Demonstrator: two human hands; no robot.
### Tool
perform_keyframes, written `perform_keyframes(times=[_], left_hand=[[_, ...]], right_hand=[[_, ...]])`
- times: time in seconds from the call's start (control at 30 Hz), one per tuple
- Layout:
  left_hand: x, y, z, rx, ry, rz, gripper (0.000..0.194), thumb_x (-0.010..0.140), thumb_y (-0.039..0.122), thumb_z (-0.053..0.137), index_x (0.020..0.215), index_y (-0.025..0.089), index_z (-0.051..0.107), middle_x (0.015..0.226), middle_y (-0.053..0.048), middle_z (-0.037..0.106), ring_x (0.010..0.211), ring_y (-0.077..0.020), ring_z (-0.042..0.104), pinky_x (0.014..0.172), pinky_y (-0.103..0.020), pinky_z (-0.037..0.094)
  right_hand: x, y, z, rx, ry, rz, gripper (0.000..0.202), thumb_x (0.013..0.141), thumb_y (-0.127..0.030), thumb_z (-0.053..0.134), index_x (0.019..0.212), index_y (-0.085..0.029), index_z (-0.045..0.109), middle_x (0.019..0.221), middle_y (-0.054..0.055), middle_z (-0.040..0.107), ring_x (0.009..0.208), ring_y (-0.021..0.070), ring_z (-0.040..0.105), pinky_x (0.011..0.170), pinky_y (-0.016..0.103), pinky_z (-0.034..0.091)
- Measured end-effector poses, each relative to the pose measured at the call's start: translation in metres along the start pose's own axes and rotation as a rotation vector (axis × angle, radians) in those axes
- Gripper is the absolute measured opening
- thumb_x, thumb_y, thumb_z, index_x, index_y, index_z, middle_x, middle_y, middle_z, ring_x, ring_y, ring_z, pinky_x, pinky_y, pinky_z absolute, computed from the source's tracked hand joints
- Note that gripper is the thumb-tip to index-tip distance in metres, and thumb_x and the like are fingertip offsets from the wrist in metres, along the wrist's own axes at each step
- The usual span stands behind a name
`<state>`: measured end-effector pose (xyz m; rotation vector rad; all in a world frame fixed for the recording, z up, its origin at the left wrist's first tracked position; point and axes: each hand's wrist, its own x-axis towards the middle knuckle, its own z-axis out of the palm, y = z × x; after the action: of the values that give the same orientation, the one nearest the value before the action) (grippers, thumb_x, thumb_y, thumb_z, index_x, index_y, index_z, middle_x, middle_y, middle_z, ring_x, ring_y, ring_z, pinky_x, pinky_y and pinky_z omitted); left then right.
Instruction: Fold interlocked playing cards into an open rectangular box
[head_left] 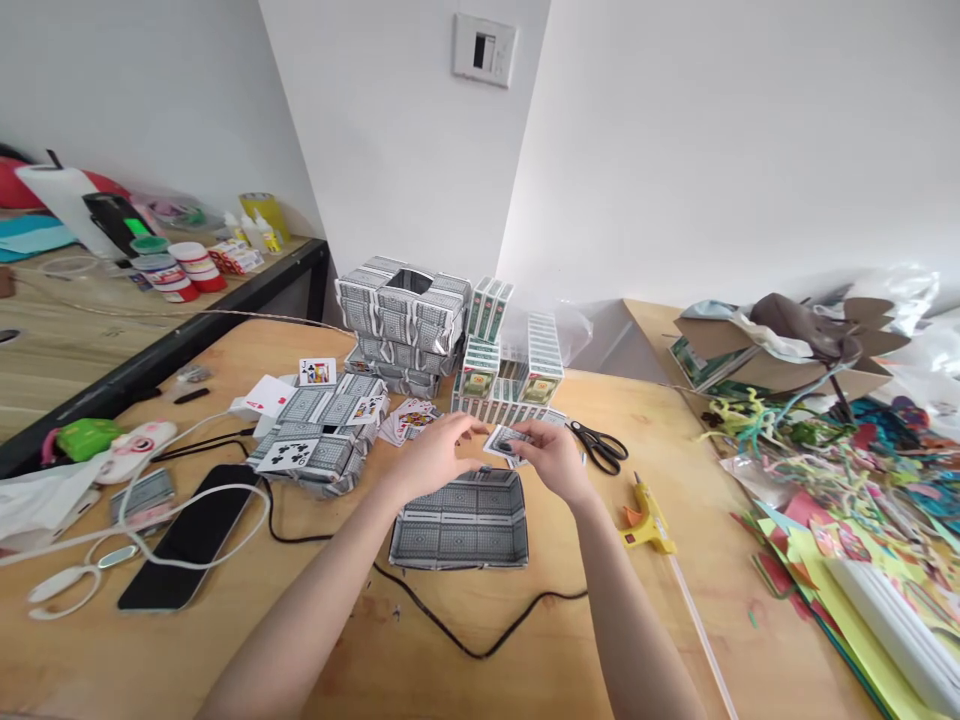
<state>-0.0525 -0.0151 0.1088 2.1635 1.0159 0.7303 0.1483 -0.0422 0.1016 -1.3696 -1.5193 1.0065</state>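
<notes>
My right hand (551, 458) pinches a playing card (501, 441) above the back edge of a shallow tray made of grey-backed cards (461, 535). Just left of that card is my left hand (442, 455), its fingers curved and apart, with nothing seen in it. Face cards (411, 420) lie fanned on the table behind my left hand. Further left sits a low structure of folded cards (330, 435) with loose cards on top. Behind it stands a taller stack of card-built boxes (405, 320).
Green-and-white card packs (480, 380) stand at the back. Black scissors (600, 447) and a yellow glue gun (650, 517) lie right. A black cable (480, 652) crosses in front of the tray. Left are a phone (191, 540) and white cable; coloured craft scraps (832, 540) cover the far right.
</notes>
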Motion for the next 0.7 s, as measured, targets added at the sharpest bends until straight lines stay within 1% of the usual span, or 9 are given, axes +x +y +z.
perform_keyframes(times=[0.03,0.13,0.2,0.27,0.5,0.6,0.7], left_hand=[[-0.002,-0.005,0.003,0.015,-0.036,-0.024,0.033,0.068,0.025,0.063,0.100,0.021,0.057,0.102,-0.005,0.061,0.093,-0.0204,0.055,0.079,-0.031,0.043],[-0.007,-0.018,0.016,0.055,-0.086,-0.069,0.020,0.074,0.026,0.057,0.092,0.021,0.063,0.093,-0.004,0.066,0.083,-0.0196,0.059,0.075,-0.030,0.043],[-0.009,-0.022,0.024,0.086,-0.097,-0.071,0.019,0.078,0.029,0.051,0.088,0.022,0.065,0.087,-0.003,0.068,0.079,-0.0195,0.061,0.070,-0.029,0.043],[-0.010,-0.024,0.029,0.120,-0.086,-0.070,0.021,0.080,0.030,0.047,0.085,0.023,0.066,0.083,-0.003,0.069,0.076,-0.0195,0.061,0.067,-0.028,0.042],[-0.014,-0.028,0.035,0.120,-0.024,-0.072,0.024,0.081,0.034,0.046,0.085,0.024,0.067,0.082,-0.002,0.069,0.075,-0.0175,0.061,0.066,-0.025,0.041],[-0.015,-0.032,0.038,0.106,-0.003,-0.081,0.024,0.082,0.034,0.045,0.086,0.024,0.067,0.084,-0.002,0.069,0.078,-0.0177,0.061,0.069,-0.026,0.042],[-0.015,-0.032,0.039,0.080,-0.004,-0.093,0.023,0.081,0.032,0.046,0.087,0.024,0.067,0.085,-0.002,0.069,0.079,-0.0181,0.061,0.072,-0.028,0.043]], right_hand=[[-0.003,0.004,-0.003,-0.076,0.034,-0.019,0.018,0.071,-0.033,0.059,0.080,-0.019,0.066,0.072,0.002,0.067,0.062,0.0165,0.060,0.057,0.027,0.047],[-0.013,0.014,-0.007,-0.291,0.114,-0.075,0.015,0.073,-0.030,0.057,0.080,-0.022,0.068,0.077,0.003,0.068,0.071,0.0189,0.061,0.068,0.030,0.047],[-0.017,0.020,-0.005,-0.389,0.134,-0.097,0.015,0.074,-0.028,0.056,0.079,-0.023,0.069,0.077,0.003,0.068,0.072,0.0193,0.061,0.069,0.031,0.046],[-0.019,0.026,-0.002,-0.439,0.137,-0.107,0.016,0.075,-0.028,0.054,0.079,-0.024,0.069,0.075,0.003,0.068,0.071,0.0189,0.061,0.067,0.030,0.046],[-0.019,0.035,-0.001,-0.428,0.159,-0.096,0.017,0.074,-0.028,0.053,0.076,-0.025,0.069,0.075,0.002,0.068,0.068,0.0179,0.061,0.065,0.030,0.047],[-0.020,0.038,-0.001,-0.391,0.163,-0.053,0.015,0.072,-0.027,0.054,0.074,-0.024,0.068,0.070,0.001,0.068,0.064,0.0172,0.061,0.062,0.029,0.047],[-0.020,0.040,0.001,-0.294,0.154,0.020,0.011,0.069,-0.029,0.058,0.072,-0.023,0.066,0.065,0.001,0.067,0.061,0.0173,0.061,0.059,0.029,0.048]])
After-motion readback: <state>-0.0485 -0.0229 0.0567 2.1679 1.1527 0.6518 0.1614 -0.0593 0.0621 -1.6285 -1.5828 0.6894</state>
